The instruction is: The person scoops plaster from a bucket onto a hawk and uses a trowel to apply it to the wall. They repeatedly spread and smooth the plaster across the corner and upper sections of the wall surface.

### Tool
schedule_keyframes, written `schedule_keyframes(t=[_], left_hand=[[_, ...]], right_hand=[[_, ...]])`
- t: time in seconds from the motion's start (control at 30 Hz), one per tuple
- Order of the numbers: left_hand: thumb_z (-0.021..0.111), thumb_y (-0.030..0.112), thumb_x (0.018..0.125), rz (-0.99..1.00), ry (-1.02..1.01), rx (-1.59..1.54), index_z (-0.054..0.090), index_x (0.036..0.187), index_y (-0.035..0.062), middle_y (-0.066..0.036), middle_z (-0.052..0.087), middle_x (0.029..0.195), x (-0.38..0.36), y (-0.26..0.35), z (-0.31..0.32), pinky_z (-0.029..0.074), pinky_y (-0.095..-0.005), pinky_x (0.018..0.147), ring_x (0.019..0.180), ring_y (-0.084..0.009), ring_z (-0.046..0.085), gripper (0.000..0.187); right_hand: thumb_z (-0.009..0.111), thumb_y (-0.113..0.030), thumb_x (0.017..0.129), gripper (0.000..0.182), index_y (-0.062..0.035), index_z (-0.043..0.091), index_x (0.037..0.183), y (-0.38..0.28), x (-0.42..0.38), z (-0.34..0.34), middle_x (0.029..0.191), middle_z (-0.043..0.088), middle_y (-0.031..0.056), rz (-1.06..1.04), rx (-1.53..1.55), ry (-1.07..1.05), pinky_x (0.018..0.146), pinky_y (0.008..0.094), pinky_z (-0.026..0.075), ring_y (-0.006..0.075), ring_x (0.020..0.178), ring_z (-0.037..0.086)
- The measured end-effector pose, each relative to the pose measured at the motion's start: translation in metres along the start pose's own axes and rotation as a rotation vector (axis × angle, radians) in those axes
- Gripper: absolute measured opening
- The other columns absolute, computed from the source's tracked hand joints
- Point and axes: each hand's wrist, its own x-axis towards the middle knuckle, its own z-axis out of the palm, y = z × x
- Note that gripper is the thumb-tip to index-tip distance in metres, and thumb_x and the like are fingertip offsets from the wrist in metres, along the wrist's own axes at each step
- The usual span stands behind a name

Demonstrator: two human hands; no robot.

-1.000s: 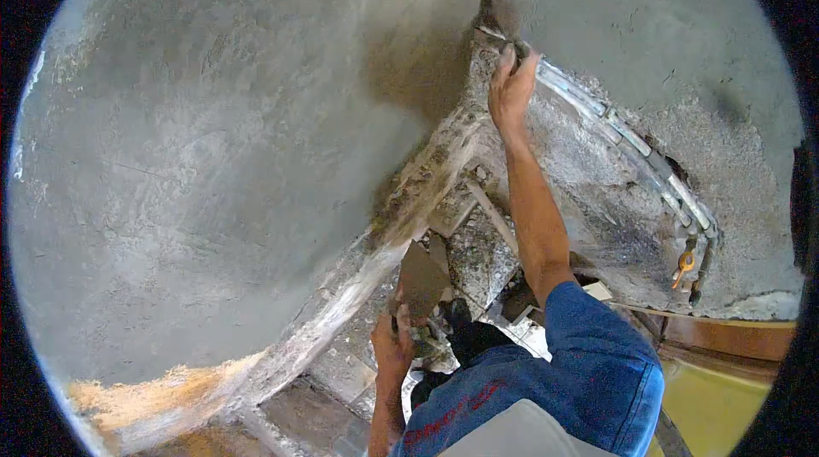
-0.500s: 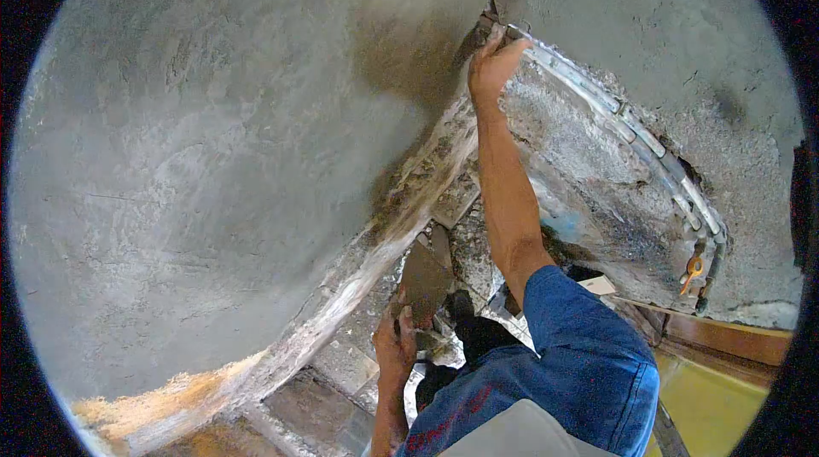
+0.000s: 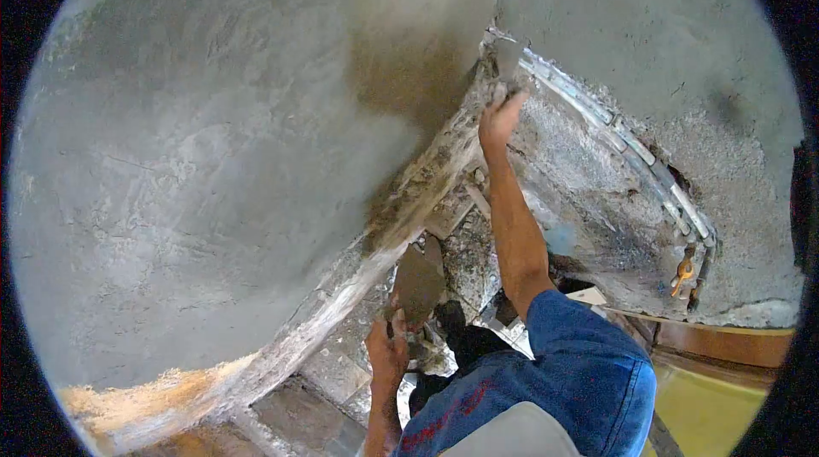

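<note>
My left hand [image 3: 388, 346] is closed round the handle of a trowel [image 3: 419, 282], whose brown-grey blade points up, low over the rubble floor. My right hand [image 3: 502, 120] is raised near the wall corner, its fingers closed on a small grey tool [image 3: 507, 60] with a flat blade; its edges are blurred. That blade is beside the upper end of the white pipes [image 3: 636, 146], which run down the right wall in a rough channel.
Grey plastered wall [image 3: 213, 159] fills the left side, with a rough unplastered strip [image 3: 341, 299] along its foot. An orange-handled valve [image 3: 684, 274] sits at the pipes' lower end. Broken tiles [image 3: 307, 414] lie below; a yellow surface [image 3: 708, 406] is at lower right.
My right hand has come down and back from the corner, exposing the small tool's blade. My left hand and the trowel have shifted slightly left and downward.
</note>
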Motion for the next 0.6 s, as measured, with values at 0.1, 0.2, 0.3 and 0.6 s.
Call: schedule_keyframes(t=[0.1, 0.2, 0.3, 0.6], left_hand=[[0.056, 0.014, 0.105, 0.057, 0.039, 0.019, 0.064, 0.127, 0.0011, -0.024, 0.072, 0.105, 0.001, -0.003, 0.002, 0.055, -0.0439, 0.085, 0.097, -0.0385, 0.072, 0.028], [0.055, 0.015, 0.105, -0.012, -0.015, -0.019, 0.064, 0.128, 0.0004, -0.024, 0.071, 0.109, 0.002, 0.002, -0.003, 0.055, -0.0443, 0.087, 0.099, -0.0386, 0.072, 0.028], [0.054, 0.017, 0.106, -0.042, -0.015, -0.019, 0.064, 0.129, 0.0009, -0.025, 0.071, 0.114, 0.002, 0.003, -0.001, 0.055, -0.0440, 0.090, 0.104, -0.0377, 0.072, 0.030], [0.051, 0.024, 0.108, -0.122, -0.060, -0.092, 0.061, 0.133, 0.0031, -0.021, 0.069, 0.125, 0.005, 0.009, 0.000, 0.052, -0.0419, 0.099, 0.115, -0.0353, 0.067, 0.034]], right_hand=[[0.050, -0.022, 0.108, 0.033, 0.0055, 0.046, 0.125, -0.009, -0.002, -0.016, 0.120, 0.057, 0.0287, -0.255, 0.165, 0.114, 0.099, 0.0481, 0.044, 0.0387, 0.107, 0.057], [0.050, -0.021, 0.108, 0.030, 0.0050, 0.047, 0.123, -0.035, 0.024, -0.023, 0.118, 0.056, 0.0261, -0.073, 0.120, -0.043, 0.099, 0.0465, 0.044, 0.0353, 0.103, 0.056], [0.054, -0.019, 0.107, 0.030, 0.0067, 0.046, 0.120, -0.022, 0.057, 0.017, 0.113, 0.055, 0.0260, -0.295, 0.121, 0.114, 0.095, 0.0457, 0.044, 0.0343, 0.097, 0.053], [0.059, -0.021, 0.105, 0.027, -0.0002, 0.053, 0.121, 0.024, 0.004, -0.046, 0.089, 0.064, 0.0209, -0.226, -0.016, 0.077, 0.072, 0.0460, 0.053, 0.0361, 0.076, 0.065]])
